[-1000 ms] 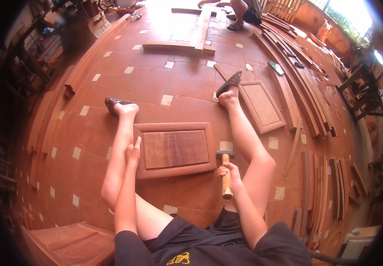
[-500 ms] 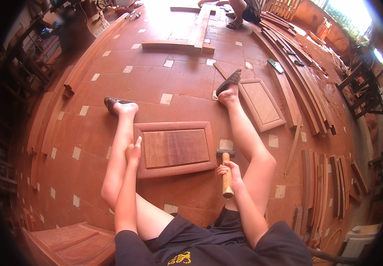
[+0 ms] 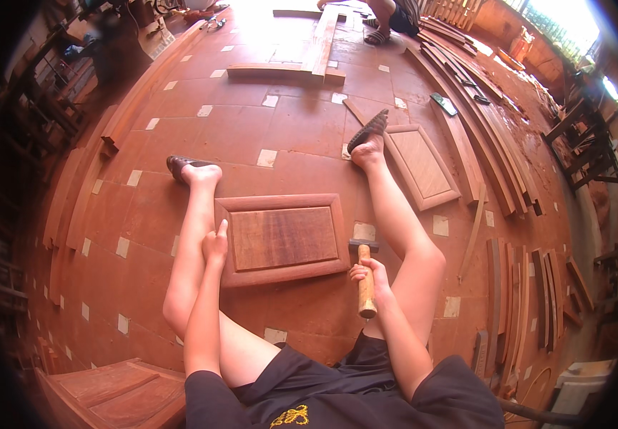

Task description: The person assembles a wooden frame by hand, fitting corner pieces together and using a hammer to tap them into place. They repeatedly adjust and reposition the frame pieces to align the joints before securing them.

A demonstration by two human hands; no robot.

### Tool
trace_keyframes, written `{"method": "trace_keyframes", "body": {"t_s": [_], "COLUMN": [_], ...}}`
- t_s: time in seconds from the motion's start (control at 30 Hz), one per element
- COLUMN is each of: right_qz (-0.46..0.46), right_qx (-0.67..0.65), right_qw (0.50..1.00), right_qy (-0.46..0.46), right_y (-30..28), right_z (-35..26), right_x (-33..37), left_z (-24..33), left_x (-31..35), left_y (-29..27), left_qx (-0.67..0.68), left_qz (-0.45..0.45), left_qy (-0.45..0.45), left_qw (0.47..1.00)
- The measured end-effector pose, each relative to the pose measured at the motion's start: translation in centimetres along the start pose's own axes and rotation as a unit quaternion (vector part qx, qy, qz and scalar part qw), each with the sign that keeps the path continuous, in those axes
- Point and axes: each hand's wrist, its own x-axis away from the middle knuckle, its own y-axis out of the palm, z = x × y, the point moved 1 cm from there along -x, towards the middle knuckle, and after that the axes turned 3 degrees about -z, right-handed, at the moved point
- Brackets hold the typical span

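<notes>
Between my legs a framed wooden panel (image 3: 285,240) with a dark raised centre lies over the tiled floor. My left hand (image 3: 215,245) is closed at the panel's left edge, thumb pointing up along the frame; its other fingers are partly hidden. Just off the panel's right side, my right hand (image 3: 372,277) is wrapped round the light wooden handle of a hammer (image 3: 367,294). The dark metal head points away from me, near the panel's lower right corner, and the handle's butt end faces me.
A paler framed panel (image 3: 423,168) lies beyond my right leg. Long boards (image 3: 477,132) line the right, with more planks (image 3: 148,82) on the left. Ahead, wooden beams (image 3: 286,72) form a frame near a crouching person (image 3: 384,21). A reddish panelled piece (image 3: 119,397) stands lower left.
Almost nothing differs. The view shifts very slightly, while both hands, the hammer and the panel keep their places.
</notes>
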Motion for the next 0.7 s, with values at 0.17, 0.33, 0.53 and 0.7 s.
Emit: {"method": "trace_keyframes", "body": {"t_s": [0.17, 0.33, 0.53, 0.7], "right_qz": [-0.002, 0.001, 0.007, 0.008], "right_qx": [-0.011, -0.004, 0.022, 0.027], "right_qw": [1.000, 1.000, 1.000, 0.999], "right_qy": [0.004, 0.001, -0.016, -0.019], "right_y": [-0.1, 0.2, -0.1, 0.0], "right_z": [-0.1, 0.2, 0.0, 0.1], "right_x": [0.2, 0.2, 0.1, 0.1], "left_z": [0.2, -0.6, 0.0, 0.2], "left_x": [0.0, -0.5, -0.1, 0.0], "left_y": [0.3, 0.4, 0.5, 0.2], "left_qx": [-0.006, -0.002, 0.000, 0.000], "left_qz": [-0.004, 0.002, -0.003, -0.009], "left_qy": [0.004, 0.002, -0.010, -0.017], "left_qw": [1.000, 1.000, 1.000, 1.000]}}
